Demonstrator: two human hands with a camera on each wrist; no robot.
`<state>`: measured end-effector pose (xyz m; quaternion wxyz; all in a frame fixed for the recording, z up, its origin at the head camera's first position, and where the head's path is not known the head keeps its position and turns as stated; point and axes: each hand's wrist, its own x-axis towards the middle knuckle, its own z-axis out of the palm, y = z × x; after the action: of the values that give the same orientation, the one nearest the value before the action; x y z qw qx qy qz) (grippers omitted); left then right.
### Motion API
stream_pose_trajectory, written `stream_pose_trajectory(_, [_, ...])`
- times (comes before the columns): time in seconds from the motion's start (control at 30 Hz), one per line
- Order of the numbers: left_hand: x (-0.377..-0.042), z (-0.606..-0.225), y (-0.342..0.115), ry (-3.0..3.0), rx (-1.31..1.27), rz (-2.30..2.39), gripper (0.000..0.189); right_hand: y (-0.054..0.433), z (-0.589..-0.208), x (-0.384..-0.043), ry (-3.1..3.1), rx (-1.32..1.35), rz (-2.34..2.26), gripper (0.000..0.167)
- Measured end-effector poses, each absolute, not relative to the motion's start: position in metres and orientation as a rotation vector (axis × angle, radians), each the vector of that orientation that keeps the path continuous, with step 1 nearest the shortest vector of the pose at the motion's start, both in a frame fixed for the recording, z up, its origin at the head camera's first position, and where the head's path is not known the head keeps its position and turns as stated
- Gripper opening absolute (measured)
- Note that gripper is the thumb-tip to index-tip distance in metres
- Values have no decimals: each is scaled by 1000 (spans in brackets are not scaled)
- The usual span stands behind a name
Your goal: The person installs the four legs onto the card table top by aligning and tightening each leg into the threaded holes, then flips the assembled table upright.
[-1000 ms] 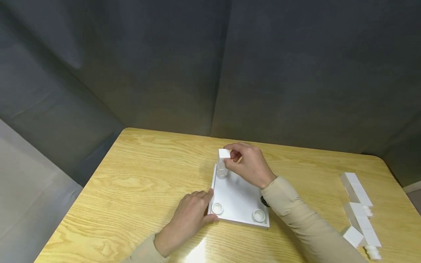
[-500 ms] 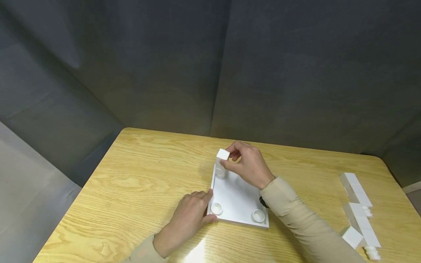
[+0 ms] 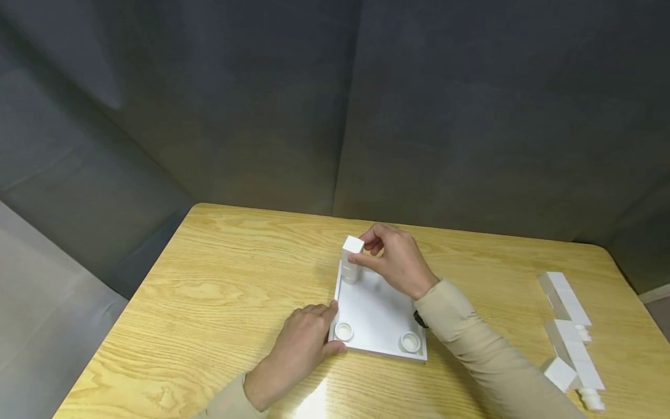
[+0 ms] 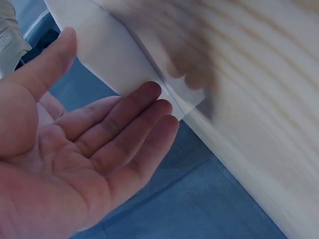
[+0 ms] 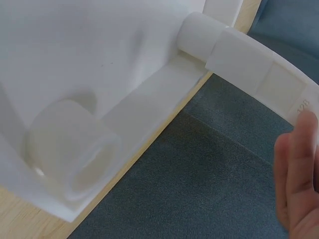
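Note:
A white rimmed board [image 3: 379, 308] lies on the table with round sockets at its corners. At its far left corner stands a square white table leg [image 3: 352, 256], its round end seated at the socket in the right wrist view. My right hand [image 3: 400, 262] pinches the upper part of this leg between thumb and fingers. Near the board's front left corner my left hand [image 3: 303, 337] rests with its fingertips against the side. Those fingers are extended and the thumb is spread, as the left wrist view shows. Two sockets, a left one [image 3: 344, 331] and a right one [image 3: 410, 342], face up along the near edge.
To the right on the wooden table [image 3: 235, 262] lie more white square legs with threaded ends, a far leg [image 3: 567, 299] and a near leg [image 3: 578, 358]. A white block-shaped piece [image 3: 560, 373] sits beside the near one. Dark curtain [image 3: 262, 116] hangs behind the table.
The leg in my right hand has turned a little about its length, its top face now angled, with my thumb shifted slightly left. My left hand has stayed in place.

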<state>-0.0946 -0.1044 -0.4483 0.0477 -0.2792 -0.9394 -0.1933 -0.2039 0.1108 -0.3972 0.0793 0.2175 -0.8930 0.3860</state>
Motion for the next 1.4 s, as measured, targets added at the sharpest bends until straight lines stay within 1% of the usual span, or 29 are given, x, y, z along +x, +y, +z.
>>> stream_pose_trajectory(0.4, [-94, -448, -105, -2872, -846, -605, 78, 114, -396, -203, -2694, 646, 1106, 33])
stream_pose_trajectory(0.8, [-92, -447, -103, -2866, -830, -608, 77, 125, -391, -199, -2649, 795, 1037, 29])
stream_pose_trajectory(1.4, [-92, -448, -103, -2879, -835, -643, 78, 161, -396, -202, -2691, 691, 966, 21])
